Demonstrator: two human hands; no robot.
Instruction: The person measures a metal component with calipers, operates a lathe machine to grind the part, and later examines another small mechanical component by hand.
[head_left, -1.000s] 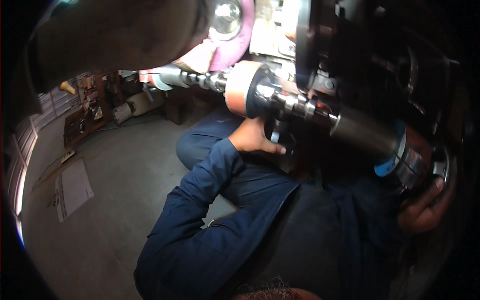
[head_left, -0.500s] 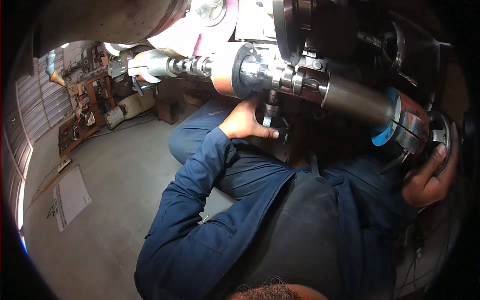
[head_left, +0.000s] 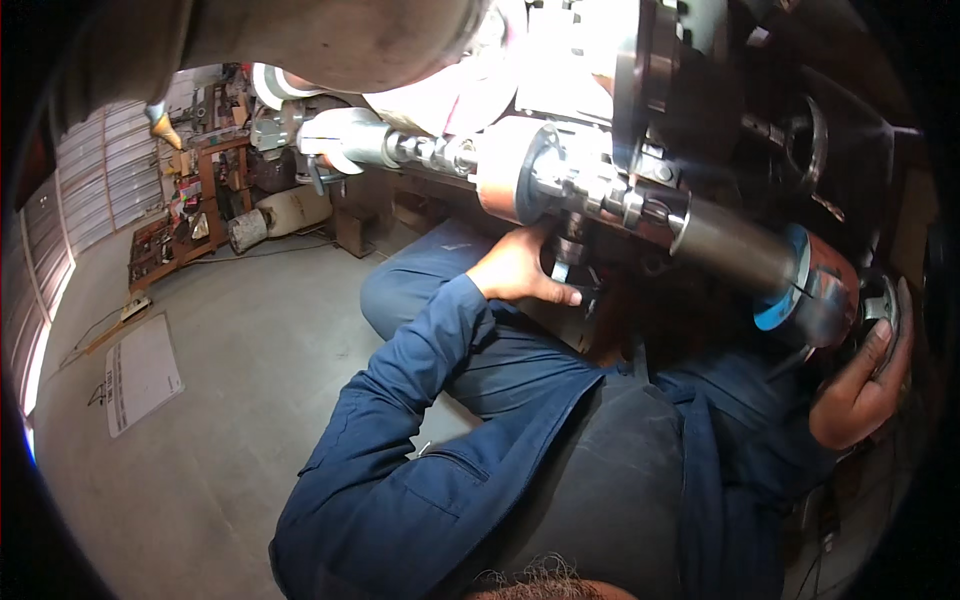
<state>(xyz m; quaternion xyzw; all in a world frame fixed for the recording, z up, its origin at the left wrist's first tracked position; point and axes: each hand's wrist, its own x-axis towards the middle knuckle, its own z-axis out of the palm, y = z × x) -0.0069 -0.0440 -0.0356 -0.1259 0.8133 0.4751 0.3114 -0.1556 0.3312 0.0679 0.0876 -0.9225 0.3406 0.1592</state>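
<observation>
A shiny metal shaft with stepped round journals lies across a machine, brightly lit at its middle. It runs between a clamp collar at the left and a grey cylinder with a blue-and-red split collar at the right. My left hand curls beneath the shaft, beside a short metal post; its thumb lies over a dark part and its other fingers are partly hidden. At the far right, my right hand grips the rim of a handwheel, thumb on the near side.
An orange-rimmed drum surrounds the shaft. A large pale rounded housing and a dark disc hang close above. Another handwheel stands behind. On the left are a tool rack, a cylinder and a white board on the floor.
The whole view has shifted, so the machine sits further right and slightly lower. Both hands stay at the same places on the machine, the right one still on the handwheel.
</observation>
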